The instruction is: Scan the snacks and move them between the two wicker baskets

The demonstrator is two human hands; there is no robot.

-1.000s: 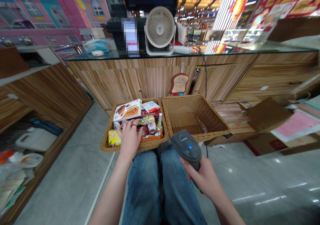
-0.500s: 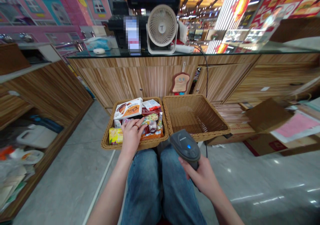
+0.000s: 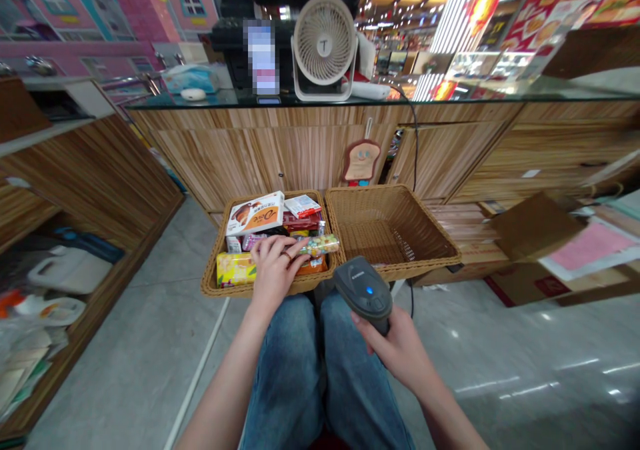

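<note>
My left hand (image 3: 276, 263) is closed on a clear tube of colourful candy (image 3: 321, 245), held over the left wicker basket (image 3: 209, 278). Packaged snacks fill that basket: a white Dove chocolate box (image 3: 256, 214), a yellow packet (image 3: 234, 268) and a white-and-red packet (image 3: 303, 206) among them. Wrapped in my right hand (image 3: 397, 343) is a dark grey barcode scanner (image 3: 363, 293) with a blue light lit on top. Its head points toward the baskets, a little below and right of the tube. Part of the tube is hidden by my left fingers.
A second wicker basket (image 3: 450, 255) adjoins the first on the right. Behind stands a wooden counter (image 3: 225, 150) carrying a white fan (image 3: 324, 43) and a blurred-out phone (image 3: 263, 60). Cardboard boxes (image 3: 530, 283) lie on the right; a shelf with a white jug (image 3: 65, 270) is at left.
My left hand has lifted the candy tube from among the snacks and moved slightly right, with the tube now lying sideways. The scanner has shifted slightly left.
</note>
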